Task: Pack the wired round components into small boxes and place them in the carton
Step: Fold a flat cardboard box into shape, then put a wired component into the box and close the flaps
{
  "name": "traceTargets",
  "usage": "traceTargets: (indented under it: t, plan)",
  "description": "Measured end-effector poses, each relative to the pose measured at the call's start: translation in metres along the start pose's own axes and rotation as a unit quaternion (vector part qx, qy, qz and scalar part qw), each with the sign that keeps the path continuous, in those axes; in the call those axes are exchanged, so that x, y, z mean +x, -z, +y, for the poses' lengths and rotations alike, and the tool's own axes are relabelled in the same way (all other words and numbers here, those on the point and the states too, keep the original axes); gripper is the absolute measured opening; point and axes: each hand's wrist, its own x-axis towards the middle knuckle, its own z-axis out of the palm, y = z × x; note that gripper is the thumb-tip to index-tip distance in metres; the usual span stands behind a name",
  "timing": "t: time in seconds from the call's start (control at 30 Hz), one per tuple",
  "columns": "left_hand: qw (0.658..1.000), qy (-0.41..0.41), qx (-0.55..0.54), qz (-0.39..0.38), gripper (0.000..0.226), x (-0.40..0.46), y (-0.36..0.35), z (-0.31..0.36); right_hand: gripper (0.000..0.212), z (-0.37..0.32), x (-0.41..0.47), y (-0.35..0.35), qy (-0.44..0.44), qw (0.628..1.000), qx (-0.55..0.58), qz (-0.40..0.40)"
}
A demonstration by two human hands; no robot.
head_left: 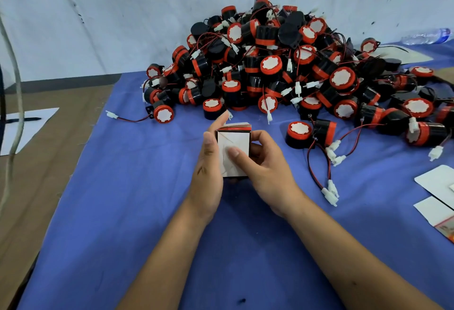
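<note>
Blue cloth [122, 211] covers most of the table w/ a big pile of wired round components [282, 64] at the back, barely dented, so most packing is left. No carton in view. Flat box blanks [432, 182] wait at right. Small box [233, 147] sits centre, gripped by left hand [208, 172] and right hand [265, 167]; prob. being folded, contents not visible.

One small box [233, 152], two hands, one pen [23, 120], one bottle [427, 36], and uncountably many piled round components [270, 64].
</note>
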Motion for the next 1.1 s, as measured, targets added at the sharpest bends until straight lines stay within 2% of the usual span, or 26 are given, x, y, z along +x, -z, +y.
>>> traceTargets:
  t: [0.13,0.27,0.33,0.43,0.6,0.63,0.67,0.73,0.77,0.83,0.93,1.03,1.1]
  plan:
    - [1.0,-0.014,0.006,-0.005,0.057,-0.001,-0.001,0.0,0.029,0.0,0.0,0.003,0.003,0.999,-0.026,-0.022]
    - [1.0,-0.006,0.007,-0.018,0.062,-0.003,-0.005,-0.001,0.022,0.002,0.001,0.001,0.031,0.991,-0.122,0.043]
    - [1.0,-0.007,0.001,-0.007,0.06,-0.003,-0.006,-0.002,0.025,0.0,0.001,0.003,0.016,0.995,-0.092,0.031]
    - [0.999,-0.006,-0.024,0.023,0.059,0.0,-0.003,-0.002,0.035,-0.003,0.0,0.007,-0.039,0.998,0.006,-0.04]
    - [0.998,0.0,-0.028,0.049,0.053,-0.001,-0.001,0.002,0.028,-0.007,0.0,0.01,0.054,0.991,-0.112,-0.038]
    - [0.999,-0.004,-0.011,0.05,0.053,-0.001,0.0,0.002,0.027,-0.007,0.0,0.011,0.097,0.981,-0.169,-0.023]
    - [0.998,-0.013,0.016,0.052,0.053,0.001,0.003,0.003,0.027,-0.004,0.001,0.012,0.156,0.951,-0.267,0.001]
    - [0.994,-0.031,0.084,0.067,0.054,0.004,0.01,0.003,0.027,-0.001,0.006,0.008,0.26,0.838,-0.479,0.031]
    - [0.99,-0.036,0.115,0.079,0.055,0.005,0.015,0.003,0.027,0.001,0.009,0.004,0.278,0.806,-0.523,0.014]
    - [0.98,-0.035,0.162,0.112,0.058,0.009,0.025,0.0,0.03,0.005,0.015,-0.002,0.275,0.818,-0.503,-0.049]
    - [0.959,-0.015,0.184,0.215,0.044,0.017,0.043,-0.008,0.039,0.011,0.027,-0.006,0.282,0.878,-0.379,-0.071]
    - [0.937,0.016,0.189,0.293,0.037,0.024,0.057,-0.016,0.03,0.013,0.053,-0.016,0.296,0.896,-0.33,0.034]
    - [0.923,0.03,0.189,0.333,0.036,0.026,0.063,-0.02,0.018,0.012,0.084,-0.025,0.257,0.9,-0.335,0.111]
